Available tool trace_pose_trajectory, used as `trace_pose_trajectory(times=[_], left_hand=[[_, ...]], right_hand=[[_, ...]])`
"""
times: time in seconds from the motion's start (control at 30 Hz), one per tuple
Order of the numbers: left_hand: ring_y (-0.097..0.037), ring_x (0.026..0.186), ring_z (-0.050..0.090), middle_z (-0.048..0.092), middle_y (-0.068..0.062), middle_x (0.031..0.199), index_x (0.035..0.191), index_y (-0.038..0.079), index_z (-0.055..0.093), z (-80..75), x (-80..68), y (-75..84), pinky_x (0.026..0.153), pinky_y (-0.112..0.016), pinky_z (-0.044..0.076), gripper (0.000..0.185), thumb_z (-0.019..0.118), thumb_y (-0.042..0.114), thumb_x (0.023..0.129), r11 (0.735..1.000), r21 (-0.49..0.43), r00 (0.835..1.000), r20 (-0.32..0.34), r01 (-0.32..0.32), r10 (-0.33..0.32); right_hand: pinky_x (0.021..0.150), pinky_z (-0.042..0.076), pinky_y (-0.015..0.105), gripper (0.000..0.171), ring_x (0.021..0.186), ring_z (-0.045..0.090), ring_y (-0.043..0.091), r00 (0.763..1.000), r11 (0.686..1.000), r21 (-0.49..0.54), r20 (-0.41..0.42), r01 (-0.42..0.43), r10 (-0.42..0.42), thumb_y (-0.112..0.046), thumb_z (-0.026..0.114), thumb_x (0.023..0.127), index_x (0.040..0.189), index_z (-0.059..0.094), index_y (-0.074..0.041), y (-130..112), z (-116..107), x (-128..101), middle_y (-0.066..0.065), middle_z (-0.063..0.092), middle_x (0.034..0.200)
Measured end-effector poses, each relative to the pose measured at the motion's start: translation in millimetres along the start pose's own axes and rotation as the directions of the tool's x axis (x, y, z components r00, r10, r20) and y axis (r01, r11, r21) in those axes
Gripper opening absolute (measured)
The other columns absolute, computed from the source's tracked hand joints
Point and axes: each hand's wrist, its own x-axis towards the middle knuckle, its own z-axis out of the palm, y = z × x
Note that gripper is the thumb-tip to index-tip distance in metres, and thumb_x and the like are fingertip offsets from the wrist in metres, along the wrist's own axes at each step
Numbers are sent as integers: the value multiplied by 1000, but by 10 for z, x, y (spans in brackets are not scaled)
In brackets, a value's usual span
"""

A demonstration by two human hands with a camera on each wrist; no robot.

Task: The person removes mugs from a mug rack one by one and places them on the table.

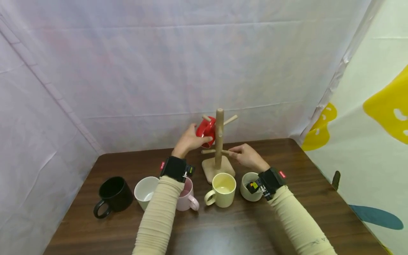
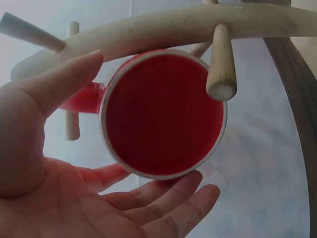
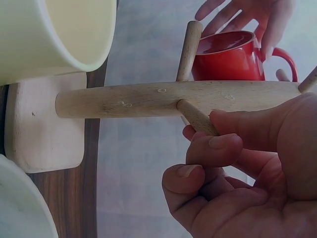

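A red mug [image 1: 206, 131] is at an upper peg of a wooden mug tree [image 1: 219, 141]; its handle is around that peg in the left wrist view. My left hand [image 1: 188, 141] holds the mug, thumb by the handle [image 2: 86, 98] and fingers along its side; the mug's opening [image 2: 163, 114] faces the left wrist camera. With thumb and fingers, my right hand [image 1: 248, 157] pinches a lower peg [image 3: 198, 119] of the tree.
In front of the tree stand a yellow mug [image 1: 224, 191] and a pale cup [image 1: 248, 194], partly hidden by my right wrist. Leftward are a pink mug [image 1: 186, 202], a white cup [image 1: 145, 189] and a black mug [image 1: 116, 194]. The brown table [image 1: 229, 230] meets white curtains [image 1: 143, 71] behind.
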Motion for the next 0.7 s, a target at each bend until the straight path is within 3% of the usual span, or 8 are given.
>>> trace_pose_trajectory(times=[0.27, 0.43, 0.7], left_hand=[[-33, 121, 56, 57, -19, 132, 144, 2, 36, 61, 93, 10, 104, -46, 44, 78, 78, 24, 82, 998, 32, 998, -24, -62, 63], [-33, 113, 60, 60, -17, 124, 133, 1, 44, 107, 130, 11, 98, -45, 49, 63, 77, 15, 81, 997, 5, 996, -17, -83, 83], [-35, 122, 55, 54, -22, 135, 149, 3, 26, 143, 169, 19, 104, -47, 44, 89, 80, 20, 80, 998, 32, 997, -50, -52, 53]], right_hand=[[85, 52, 38, 28, 104, 64, 22, 999, 998, -53, -25, 45, -47, -19, 60, 99, 117, 72, -2, -15, -3, -8, 13, 72, 114], [85, 51, 38, 28, 102, 63, 22, 999, 998, -50, -19, 41, -42, -21, 60, 99, 117, 72, -3, -25, 2, -16, 14, 72, 115], [81, 50, 35, 27, 96, 63, 19, 998, 996, -64, -18, 65, -66, -20, 60, 99, 116, 72, -2, -34, 10, -11, 16, 71, 115]])
